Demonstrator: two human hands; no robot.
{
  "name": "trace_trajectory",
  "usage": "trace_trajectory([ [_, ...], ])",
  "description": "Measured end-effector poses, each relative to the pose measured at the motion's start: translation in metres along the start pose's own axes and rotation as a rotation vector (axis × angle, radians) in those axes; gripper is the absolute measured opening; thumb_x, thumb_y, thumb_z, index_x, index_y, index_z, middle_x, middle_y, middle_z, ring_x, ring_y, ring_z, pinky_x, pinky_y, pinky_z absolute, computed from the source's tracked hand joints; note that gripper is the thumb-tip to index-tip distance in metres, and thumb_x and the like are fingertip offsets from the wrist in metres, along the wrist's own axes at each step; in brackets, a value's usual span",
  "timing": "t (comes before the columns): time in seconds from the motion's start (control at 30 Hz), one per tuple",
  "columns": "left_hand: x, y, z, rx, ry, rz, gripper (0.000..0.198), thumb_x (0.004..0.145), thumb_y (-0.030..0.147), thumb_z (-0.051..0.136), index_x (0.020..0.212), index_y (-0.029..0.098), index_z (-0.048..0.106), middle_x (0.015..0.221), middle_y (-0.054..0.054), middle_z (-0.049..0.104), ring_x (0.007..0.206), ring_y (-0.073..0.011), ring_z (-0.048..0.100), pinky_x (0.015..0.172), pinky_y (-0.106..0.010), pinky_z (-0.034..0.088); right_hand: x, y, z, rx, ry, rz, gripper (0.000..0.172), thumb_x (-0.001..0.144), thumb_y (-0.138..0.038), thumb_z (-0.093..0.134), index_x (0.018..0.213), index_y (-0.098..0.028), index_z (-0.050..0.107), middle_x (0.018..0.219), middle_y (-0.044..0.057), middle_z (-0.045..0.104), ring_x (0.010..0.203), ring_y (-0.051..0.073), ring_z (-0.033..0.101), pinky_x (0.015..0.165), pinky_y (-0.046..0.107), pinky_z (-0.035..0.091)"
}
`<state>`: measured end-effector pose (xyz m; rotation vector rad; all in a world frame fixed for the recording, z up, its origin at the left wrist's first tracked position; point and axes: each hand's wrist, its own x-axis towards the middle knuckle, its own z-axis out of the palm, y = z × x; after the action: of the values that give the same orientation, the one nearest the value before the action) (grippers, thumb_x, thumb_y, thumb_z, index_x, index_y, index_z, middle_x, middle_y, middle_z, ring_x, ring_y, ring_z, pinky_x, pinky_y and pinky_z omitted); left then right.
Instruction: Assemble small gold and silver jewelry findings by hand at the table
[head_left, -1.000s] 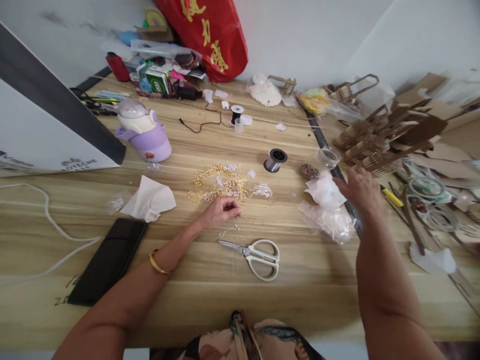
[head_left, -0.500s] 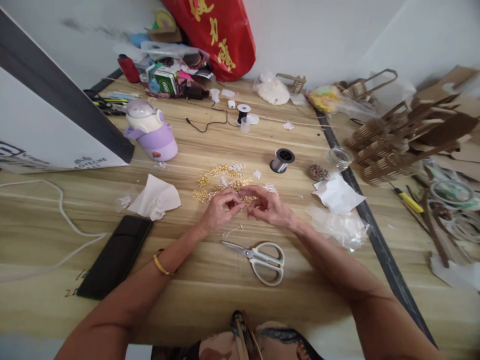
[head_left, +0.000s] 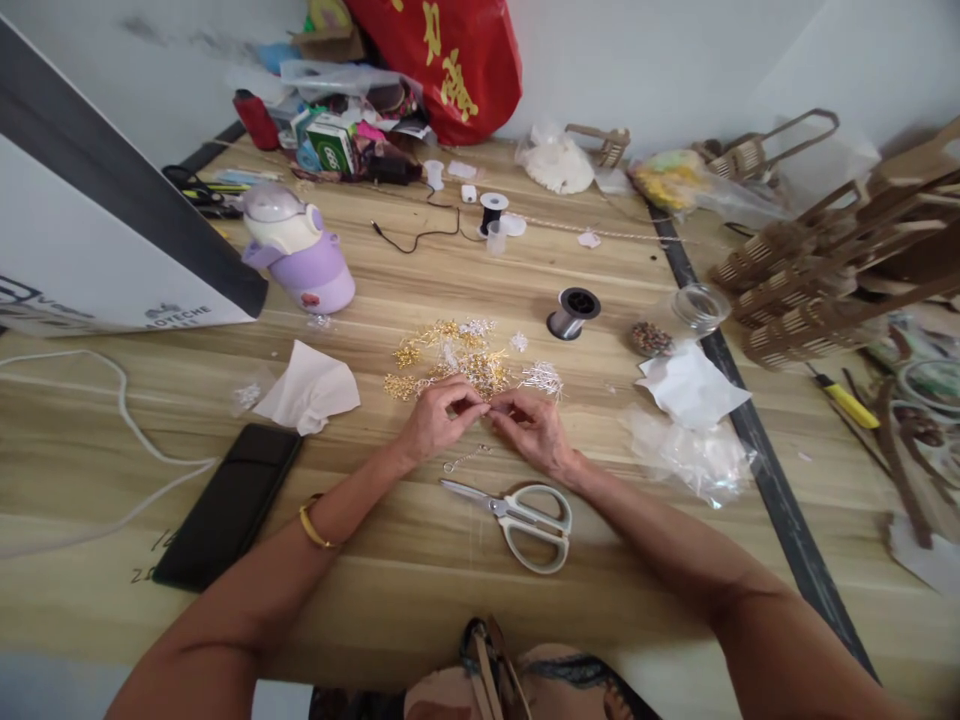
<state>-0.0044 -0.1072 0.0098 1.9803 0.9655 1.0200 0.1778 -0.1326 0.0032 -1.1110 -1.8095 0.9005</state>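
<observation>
My left hand (head_left: 444, 420) is closed, thumb and forefinger pinched on something too small to make out. Against its fingertips, my right hand (head_left: 534, 430) pinches too, and what lies between the fingers is hidden. Just beyond both hands spreads a pile of gold and silver jewelry findings (head_left: 484, 368), with silver pins (head_left: 543, 378) at its right. A short silver chain (head_left: 466, 459) lies on the wood below my fingers. Nearer to me rest scissors (head_left: 517, 515) with pale handles, blades pointing left.
A wire spool (head_left: 574, 313) stands behind my right hand. To the right are a glass jar (head_left: 701, 310), white paper (head_left: 694, 385) and clear plastic bags (head_left: 694, 455). At left are a black phone (head_left: 229, 508), crumpled tissue (head_left: 311, 388) and a purple bottle (head_left: 307, 260).
My right hand has come in to meet the left, and its spread fingers have closed into a pinch. The left hand stays nearly in place. The camera view has shifted slightly.
</observation>
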Motion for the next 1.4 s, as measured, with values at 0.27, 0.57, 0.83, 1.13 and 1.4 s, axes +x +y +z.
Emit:
trace_trajectory([
  [0.27,-0.001,0.001,0.000,-0.032,-0.022,-0.002,0.016,0.085,0.023,0.059,0.073,0.013,0.064,0.073,-0.004,0.061,0.068,-0.0134,0.054,0.063,-0.025,0.042,-0.003,0.007,-0.001,-0.032,-0.007,-0.092,0.010,0.089,-0.024,0.055,0.090,-0.019,0.064,0.078,0.003,0.065,0.070,0.014,0.060,0.063,0.026,0.049],
  [0.57,-0.001,0.000,-0.002,-0.021,-0.043,-0.015,0.017,0.085,0.026,0.059,0.074,0.015,0.064,0.075,-0.005,0.063,0.070,-0.0142,0.056,0.066,-0.026,0.044,0.000,0.009,-0.002,-0.100,0.003,-0.241,0.008,0.090,-0.020,0.053,0.092,-0.020,0.061,0.086,0.007,0.062,0.077,0.017,0.057,0.065,0.030,0.048],
  [0.83,0.001,0.002,0.000,-0.012,-0.036,-0.036,0.018,0.085,0.028,0.059,0.072,0.015,0.063,0.073,-0.004,0.062,0.068,-0.0136,0.056,0.064,-0.025,0.044,0.000,0.015,-0.002,-0.117,0.019,-0.251,0.009,0.090,-0.020,0.053,0.094,-0.021,0.061,0.082,0.005,0.062,0.073,0.016,0.056,0.065,0.031,0.047],
  [1.13,0.003,0.003,0.001,0.007,-0.032,-0.017,0.017,0.085,0.025,0.059,0.071,0.015,0.062,0.071,-0.004,0.061,0.067,-0.0139,0.055,0.065,-0.026,0.044,0.002,0.017,-0.002,-0.100,0.044,-0.228,0.010,0.090,-0.022,0.053,0.094,-0.020,0.062,0.080,0.005,0.060,0.070,0.015,0.054,0.060,0.028,0.045],
  [1.4,0.005,0.002,0.001,0.017,-0.020,-0.047,0.018,0.085,0.027,0.059,0.071,0.016,0.061,0.072,-0.004,0.062,0.069,-0.0141,0.055,0.067,-0.026,0.045,0.002,0.019,-0.002,-0.096,0.042,-0.213,0.011,0.091,-0.024,0.051,0.090,-0.020,0.061,0.079,0.005,0.059,0.071,0.016,0.054,0.060,0.029,0.044],
])
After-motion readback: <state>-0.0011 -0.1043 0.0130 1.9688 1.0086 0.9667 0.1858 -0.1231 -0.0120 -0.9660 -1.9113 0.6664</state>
